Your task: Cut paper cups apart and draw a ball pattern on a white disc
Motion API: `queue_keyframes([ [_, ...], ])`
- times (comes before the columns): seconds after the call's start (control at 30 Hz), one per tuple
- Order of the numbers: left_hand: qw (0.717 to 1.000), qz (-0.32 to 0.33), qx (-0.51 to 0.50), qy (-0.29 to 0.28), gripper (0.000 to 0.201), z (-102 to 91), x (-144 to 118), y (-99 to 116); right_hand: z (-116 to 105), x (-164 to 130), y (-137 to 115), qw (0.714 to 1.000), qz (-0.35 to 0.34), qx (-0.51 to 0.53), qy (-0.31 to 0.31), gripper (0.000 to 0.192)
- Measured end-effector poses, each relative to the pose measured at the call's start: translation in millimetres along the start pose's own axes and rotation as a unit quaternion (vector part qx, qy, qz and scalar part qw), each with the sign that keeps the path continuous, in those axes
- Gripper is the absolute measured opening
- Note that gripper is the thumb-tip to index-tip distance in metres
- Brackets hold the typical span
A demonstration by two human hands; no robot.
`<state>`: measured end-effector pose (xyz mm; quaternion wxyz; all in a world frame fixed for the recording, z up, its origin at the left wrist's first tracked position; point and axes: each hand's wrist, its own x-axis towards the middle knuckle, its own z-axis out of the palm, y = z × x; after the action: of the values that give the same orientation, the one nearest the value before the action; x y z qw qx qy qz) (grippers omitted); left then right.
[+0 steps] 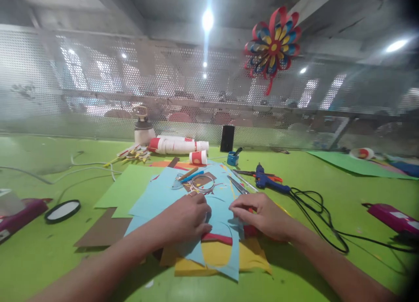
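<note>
My left hand [191, 217] lies over light blue paper [149, 201], its fingers curled and its thumb beside a red paper strip [218, 238]. Whatever it grips is hidden beneath the fingers. Across from it, my right hand [262, 214] is closed in a pinch above the same paper, and anything between its fingertips is too small to make out. A piece of red paper [250, 231] shows under that palm. Yellow paper [224, 254] lies below the blue sheets. Just beyond my hands are scissors [238, 185], a round ring [203, 183] and a blue pen [192, 176].
A blue glue gun [270, 182] with a looped black cable [322, 219] lies to the right. Paper cups [178, 145] lie at the back, near a dark upright phone-like object [227, 138]. A round black-rimmed object [62, 211] sits left. A paper flower [274, 46] hangs above.
</note>
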<state>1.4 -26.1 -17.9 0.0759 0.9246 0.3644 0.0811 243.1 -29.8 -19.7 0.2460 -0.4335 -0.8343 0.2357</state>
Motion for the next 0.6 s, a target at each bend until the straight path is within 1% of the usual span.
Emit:
queue_keyframes([
  [0.1, 1.000, -0.004, -0.008, 0.004, 0.018, 1.3, 0, -2, 0, 3, -1, 0.999, 0.019, -0.006, 0.047, 0.027],
  [0.17, 1.000, 0.002, -0.009, 0.011, 0.018, 3.1, -1, -4, -6, 11, -1, 0.997, 0.033, -0.019, 0.067, 0.027],
  [0.27, 1.000, 0.005, 0.004, 0.024, 0.018, 6.0, -1, -6, -21, 37, 3, 0.994, 0.060, -0.047, 0.080, 0.026],
  [0.37, 0.999, 0.005, 0.018, 0.030, 0.017, 7.7, -1, -7, -39, 82, 11, 0.989, 0.097, -0.076, 0.083, 0.020],
  [0.43, 0.999, 0.003, 0.023, 0.027, 0.019, 8.7, -1, -7, -48, 120, 17, 0.984, 0.128, -0.085, 0.090, 0.025],
  [0.5, 0.999, -0.002, 0.020, 0.029, 0.022, 10.6, 0, -8, -54, 158, 23, 0.978, 0.158, -0.087, 0.105, 0.030],
  [0.6, 0.999, -0.006, 0.009, 0.035, 0.026, 14.8, 0, -9, -56, 208, 30, 0.969, 0.195, -0.074, 0.130, 0.029],
])
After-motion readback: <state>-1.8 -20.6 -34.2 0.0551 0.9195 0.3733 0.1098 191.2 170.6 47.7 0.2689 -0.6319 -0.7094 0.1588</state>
